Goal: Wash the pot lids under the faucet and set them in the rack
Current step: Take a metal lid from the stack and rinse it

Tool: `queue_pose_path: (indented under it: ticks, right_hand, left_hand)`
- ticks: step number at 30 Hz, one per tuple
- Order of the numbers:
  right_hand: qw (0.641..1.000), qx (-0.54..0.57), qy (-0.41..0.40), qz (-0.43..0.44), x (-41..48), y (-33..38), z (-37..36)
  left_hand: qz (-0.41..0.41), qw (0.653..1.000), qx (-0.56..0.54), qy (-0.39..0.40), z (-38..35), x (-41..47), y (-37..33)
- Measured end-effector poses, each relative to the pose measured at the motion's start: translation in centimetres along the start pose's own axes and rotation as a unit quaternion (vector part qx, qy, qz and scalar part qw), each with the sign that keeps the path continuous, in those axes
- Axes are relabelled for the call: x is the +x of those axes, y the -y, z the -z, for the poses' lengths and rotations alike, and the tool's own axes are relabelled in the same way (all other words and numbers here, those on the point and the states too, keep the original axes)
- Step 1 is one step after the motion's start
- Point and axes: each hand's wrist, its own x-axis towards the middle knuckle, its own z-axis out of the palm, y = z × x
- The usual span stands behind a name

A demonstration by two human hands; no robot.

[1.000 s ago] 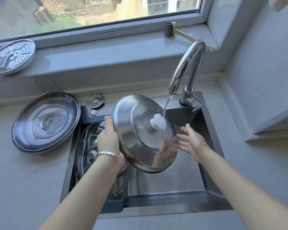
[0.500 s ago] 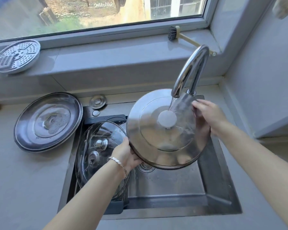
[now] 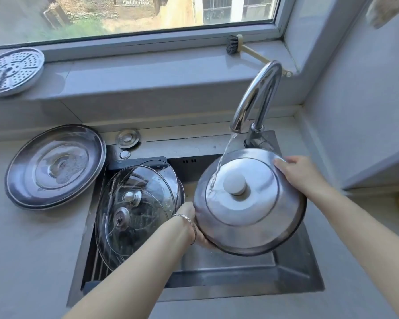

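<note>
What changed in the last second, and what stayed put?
The right hand, free a second ago, now grips the steel lid at its upper-right rim. The left hand slid from the top-left edge to the lower-left rim. The lid now faces more upward, and the water lands left of its knob. The faucet keeps running; the glass lids in the rack and the flat lid on the counter are unmoved.

Lid [image 3: 251, 217]: brushed steel, wet sheen. Knob [image 3: 235, 183]: white, smooth, plastic-looking. Faucet [image 3: 260, 93]: polished chrome, mirror-bright. Rack lids [image 3: 134, 210]: clear glass, shiny metal knobs. Sink [image 3: 286, 279]: dull satin steel. Worktop [image 3: 28, 261]: matt grey. Brush [image 3: 234, 43]: dark bristles, pale wood handle.
</note>
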Motion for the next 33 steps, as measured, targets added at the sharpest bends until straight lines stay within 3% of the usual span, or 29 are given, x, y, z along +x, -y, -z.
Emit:
queue_pose_path:
  ticks: [4, 7, 10, 14, 16, 19, 21, 23, 24, 27, 30, 31, 33]
  right_hand:
    - [0.978, 0.089, 0.077, -0.172, -0.4, -4.7, -3.1]
    - [0.887, 0.313, 0.135, -0.311, -1.4, -6.7, -5.8]
    - [0.82, 0.414, 0.17, -0.355, -2.3, -7.0, -6.8]
    - [0.749, 0.501, 0.244, -0.358, -3.1, -6.7, -6.7]
    - [0.746, 0.508, 0.254, -0.348, -3.5, -6.2, -6.1]
    - [0.78, 0.47, 0.245, -0.332, -3.5, -5.6, -5.1]
    - [0.812, 0.379, 0.291, -0.336, -3.3, -5.9, -5.3]
    - [0.802, 0.341, 0.349, -0.344, -3.6, -5.4, -5.4]
    - [0.804, 0.334, 0.351, -0.346, -3.7, -5.3, -5.8]
    - [0.841, 0.357, 0.256, -0.315, -3.7, -4.9, -7.1]
    - [0.837, 0.434, 0.182, -0.278, -3.5, -4.6, -7.5]
    - [0.841, 0.452, 0.153, -0.256, -3.7, -4.0, -7.0]
    - [0.859, 0.469, 0.109, -0.175, -3.4, -2.7, -5.3]
  left_hand:
    - [-0.084, 0.991, -0.089, -0.06, -0.1, -1.4, -1.7]
    - [-0.203, 0.975, -0.071, -0.059, 0.2, -2.0, -2.9]
    - [-0.315, 0.944, 0.007, -0.103, 0.5, -3.5, -3.0]
    - [-0.482, 0.863, 0.088, -0.122, 0.1, -5.7, -1.7]
    - [-0.535, 0.829, 0.119, -0.109, 0.1, -5.7, -1.0]
    - [-0.624, 0.755, 0.183, -0.081, 0.9, -4.8, -0.4]
    - [-0.687, 0.683, 0.242, -0.065, 1.4, -4.4, -0.5]
    - [-0.711, 0.645, 0.277, -0.048, 1.9, -4.1, -0.7]
    - [-0.706, 0.644, 0.291, -0.043, 2.2, -4.1, -1.1]
    - [-0.648, 0.701, 0.297, -0.033, 2.7, -4.1, -2.3]
    - [-0.53, 0.83, 0.173, 0.004, 3.4, -3.5, -2.9]
    - [-0.494, 0.859, 0.131, 0.003, 3.8, -2.8, -3.1]
    - [-0.461, 0.88, 0.113, -0.022, 4.2, -1.6, -3.3]
